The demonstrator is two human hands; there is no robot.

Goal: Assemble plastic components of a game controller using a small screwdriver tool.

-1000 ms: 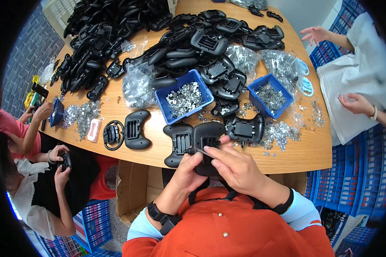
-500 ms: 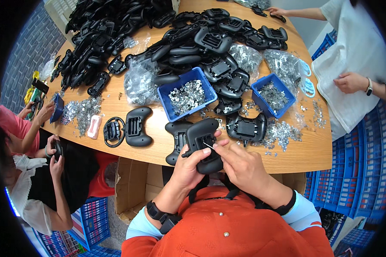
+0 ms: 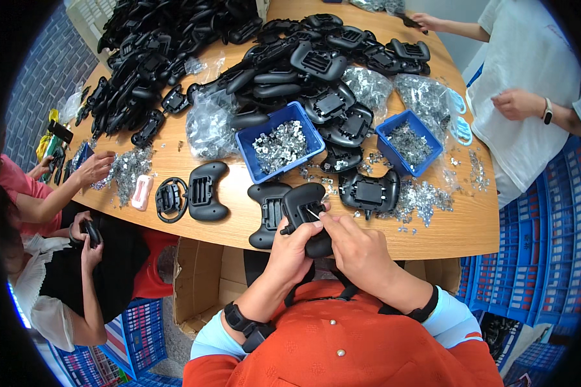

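Both forearms come up from the lower edge and meet over the near rim of the wooden surface (image 3: pixel 193 242). The left hand (image 3: pixel 290 248) is curled around the lower grip of a black controller shell (image 3: pixel 306 216), fingers wrapped and thumb on its face, holding it tilted up toward the camera. The right hand (image 3: pixel 361 248) is closed as well, pinching a small metal piece (image 3: pixel 313 213) between thumb and forefinger and pressing it against the shell's inner side (the piece is too small to tell its shape).

The shell is matte black, two-horned like a gamepad half, and sits above the surface edge, touching another black shell half (image 3: pixel 268 216) that lies flat just to its left.

Behind the hands stands a blue plastic bin (image 3: pixel 246 147) filled with shiny metal clips; a second blue bin (image 3: pixel 384 132) stands to its right. A third shell (image 3: pixel 370 192) lies between them and the edge, with loose clips scattered beside it. Clear plastic bags (image 3: pixel 203 126) of metal parts rest left of the first bin, and a big heap of black shells (image 3: pixel 155 58) covers the far side. Blue crates (image 3: pixel 529 258) stand stacked on the floor at right.
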